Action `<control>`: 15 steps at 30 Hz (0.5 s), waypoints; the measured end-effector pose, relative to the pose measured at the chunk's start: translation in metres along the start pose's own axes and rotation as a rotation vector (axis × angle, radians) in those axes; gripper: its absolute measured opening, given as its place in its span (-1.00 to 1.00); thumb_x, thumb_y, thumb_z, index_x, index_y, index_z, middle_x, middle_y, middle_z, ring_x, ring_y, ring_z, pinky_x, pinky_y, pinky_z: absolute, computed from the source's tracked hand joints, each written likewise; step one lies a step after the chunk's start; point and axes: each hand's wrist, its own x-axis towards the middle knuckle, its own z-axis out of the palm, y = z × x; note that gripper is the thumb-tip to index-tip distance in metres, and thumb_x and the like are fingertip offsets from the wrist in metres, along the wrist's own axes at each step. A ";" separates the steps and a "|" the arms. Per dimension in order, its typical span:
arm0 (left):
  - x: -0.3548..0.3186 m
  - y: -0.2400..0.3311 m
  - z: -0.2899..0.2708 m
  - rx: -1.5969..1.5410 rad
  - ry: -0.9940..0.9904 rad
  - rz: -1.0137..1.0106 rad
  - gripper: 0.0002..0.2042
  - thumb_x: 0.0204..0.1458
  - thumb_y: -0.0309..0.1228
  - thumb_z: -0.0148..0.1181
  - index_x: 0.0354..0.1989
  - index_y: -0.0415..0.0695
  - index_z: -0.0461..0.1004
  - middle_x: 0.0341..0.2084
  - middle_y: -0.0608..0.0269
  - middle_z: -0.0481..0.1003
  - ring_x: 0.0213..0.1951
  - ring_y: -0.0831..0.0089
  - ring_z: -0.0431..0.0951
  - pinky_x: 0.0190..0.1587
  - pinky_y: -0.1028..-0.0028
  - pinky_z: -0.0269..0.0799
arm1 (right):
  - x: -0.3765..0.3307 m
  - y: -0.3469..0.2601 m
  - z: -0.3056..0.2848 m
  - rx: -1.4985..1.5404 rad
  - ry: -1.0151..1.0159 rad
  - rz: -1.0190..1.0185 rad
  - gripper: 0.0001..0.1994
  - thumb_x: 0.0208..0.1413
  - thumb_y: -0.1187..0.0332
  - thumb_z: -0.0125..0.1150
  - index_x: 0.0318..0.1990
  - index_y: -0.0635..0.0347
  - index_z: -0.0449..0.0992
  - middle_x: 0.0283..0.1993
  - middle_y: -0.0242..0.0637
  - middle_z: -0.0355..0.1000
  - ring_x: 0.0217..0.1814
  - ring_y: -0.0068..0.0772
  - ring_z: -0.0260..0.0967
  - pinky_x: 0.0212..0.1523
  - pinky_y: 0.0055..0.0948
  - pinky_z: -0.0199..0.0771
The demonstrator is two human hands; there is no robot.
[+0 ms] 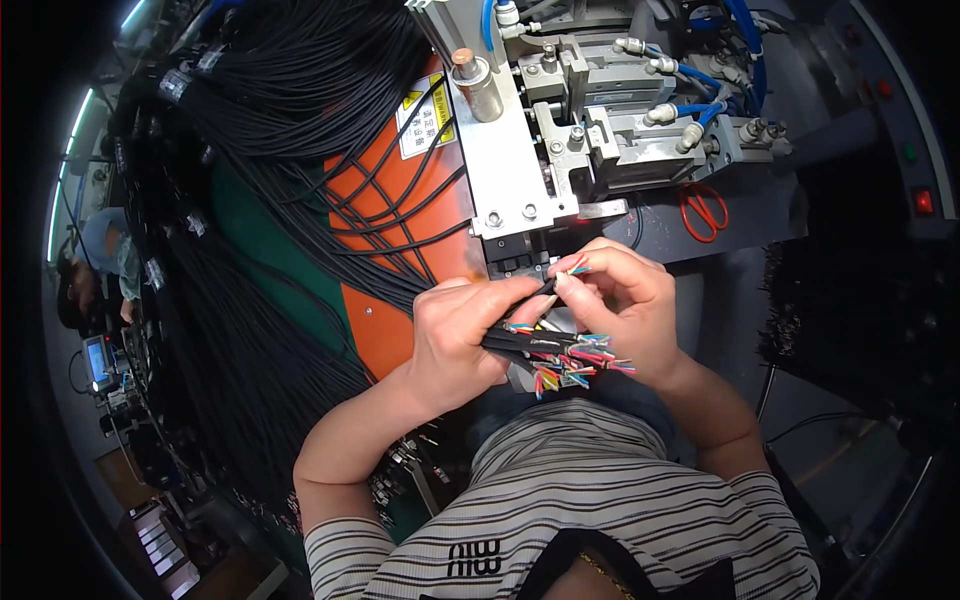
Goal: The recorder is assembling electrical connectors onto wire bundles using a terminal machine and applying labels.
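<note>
The left hand hides the middle of a bunch of black cables, so I cannot count them. It curls tight around the bunch, and thin bright wires poke out toward the right. The bunch is near the striped shirt, just below the metal machine. The right hand has its thumb and finger pinched on tiny wire ends, too small to see well. The big pile of cables is cut off at the top.

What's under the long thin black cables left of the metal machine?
An orange panel, a dark green surface and a white-and-yellow label show between the black cables; whatever their densest part covers is hidden.
</note>
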 end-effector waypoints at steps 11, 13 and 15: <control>0.014 -0.003 -0.019 -0.401 -0.202 -0.059 -0.93 0.06 -0.52 0.25 -0.34 -0.26 0.56 -0.58 0.24 0.55 -0.56 0.54 0.56 -0.48 0.55 0.44 | 0.016 -0.006 -0.028 0.640 -0.375 0.373 -0.62 0.33 0.20 0.03 -0.06 0.46 0.50 -0.22 -0.12 0.44 -0.55 -0.48 0.42 -0.57 -0.63 0.30; 0.014 -0.003 -0.019 -0.403 -0.194 -0.038 -0.92 0.08 -0.50 0.25 -0.36 -0.27 0.56 -0.59 0.25 0.54 -0.57 0.57 0.55 -0.51 0.57 0.42 | 0.017 -0.003 -0.029 0.771 -0.397 0.356 -0.67 0.31 0.27 0.07 -0.07 0.45 0.50 -0.20 -0.11 0.44 -0.55 -0.48 0.42 -0.57 -0.62 0.31; 0.012 -0.005 -0.021 -0.441 -0.213 -0.073 -0.91 0.09 -0.50 0.24 -0.37 -0.27 0.56 -0.60 0.26 0.53 -0.58 0.58 0.54 -0.52 0.57 0.41 | 0.018 -0.005 -0.028 0.845 -0.355 0.446 -0.75 0.25 0.38 0.16 -0.08 0.44 0.50 -0.21 -0.10 0.44 -0.55 -0.50 0.41 -0.57 -0.64 0.33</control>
